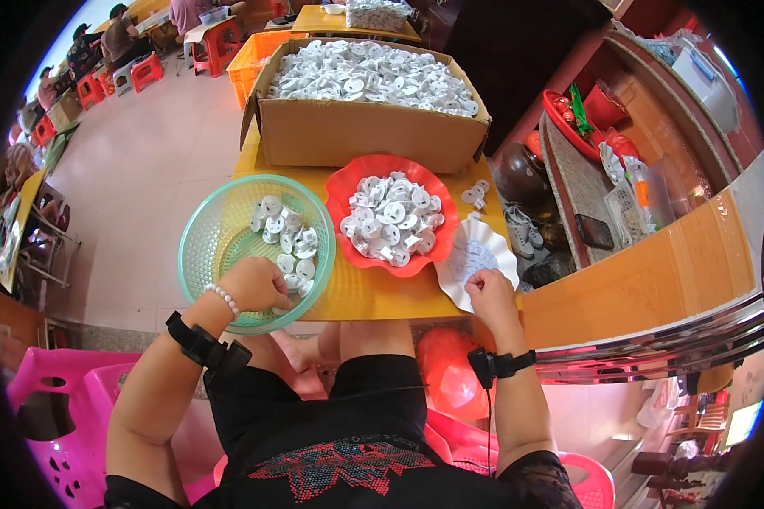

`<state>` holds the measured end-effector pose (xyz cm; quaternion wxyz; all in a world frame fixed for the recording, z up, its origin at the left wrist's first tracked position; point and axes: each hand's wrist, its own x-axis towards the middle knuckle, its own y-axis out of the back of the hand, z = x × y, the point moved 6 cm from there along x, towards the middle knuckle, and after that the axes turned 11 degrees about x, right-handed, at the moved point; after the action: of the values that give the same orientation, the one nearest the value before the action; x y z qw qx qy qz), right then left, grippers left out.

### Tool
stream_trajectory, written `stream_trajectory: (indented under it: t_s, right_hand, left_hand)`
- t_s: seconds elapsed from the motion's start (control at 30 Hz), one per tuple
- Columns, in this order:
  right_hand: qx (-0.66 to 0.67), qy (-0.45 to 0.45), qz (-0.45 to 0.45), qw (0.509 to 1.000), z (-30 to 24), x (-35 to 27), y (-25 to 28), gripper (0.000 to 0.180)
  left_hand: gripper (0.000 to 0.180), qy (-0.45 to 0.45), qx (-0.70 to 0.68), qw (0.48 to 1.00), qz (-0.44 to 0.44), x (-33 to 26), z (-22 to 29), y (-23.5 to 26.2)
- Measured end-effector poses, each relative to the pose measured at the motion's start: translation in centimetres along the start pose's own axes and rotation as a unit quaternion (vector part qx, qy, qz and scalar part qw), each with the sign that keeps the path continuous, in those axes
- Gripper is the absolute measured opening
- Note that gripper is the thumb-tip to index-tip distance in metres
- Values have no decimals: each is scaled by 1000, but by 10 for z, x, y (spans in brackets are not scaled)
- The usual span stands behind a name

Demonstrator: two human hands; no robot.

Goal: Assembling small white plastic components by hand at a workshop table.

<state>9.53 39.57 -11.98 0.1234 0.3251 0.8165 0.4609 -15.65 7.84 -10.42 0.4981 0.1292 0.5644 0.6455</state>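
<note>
My left hand reaches over the near rim of a green mesh plastic basket, its fingers drawn together beside several round white plastic parts. What those fingers hold, if anything, is hidden. Over the near edge of a white wavy-rimmed plate, my right hand is closed in a pinch; I cannot make out anything in it. Small pale bluish pieces lie in that plate. Between the two stands a red wavy-rimmed bowl, heaped with similar white plastic parts.
Behind the bowls, a big cardboard box full of white parts stands on the yellow table. A few loose parts lie at its right. A counter runs along the right. Seated people and red stools are far left.
</note>
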Motion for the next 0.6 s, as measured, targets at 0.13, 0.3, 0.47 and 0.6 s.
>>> stream_trajectory:
  t_s: [0.13, 0.3, 0.47, 0.6]
  right_hand:
    - [38, -31, 14, 999, 3, 1, 0, 8]
    - [65, -13, 57, 996, 8, -1, 18, 12]
    - [140, -25, 95, 985, 8, 2, 32, 18]
    - [172, -46, 66, 982, 15, 5, 30, 17]
  left_hand:
    - [22, 67, -132, 988, -36, -11, -6, 3]
    - [23, 117, -302, 946, 26, -35, -9, 30]
    - [24, 51, -576, 810, 92, -62, 14, 49]
    - [27, -64, -717, 693, 39, -74, 50, 37]
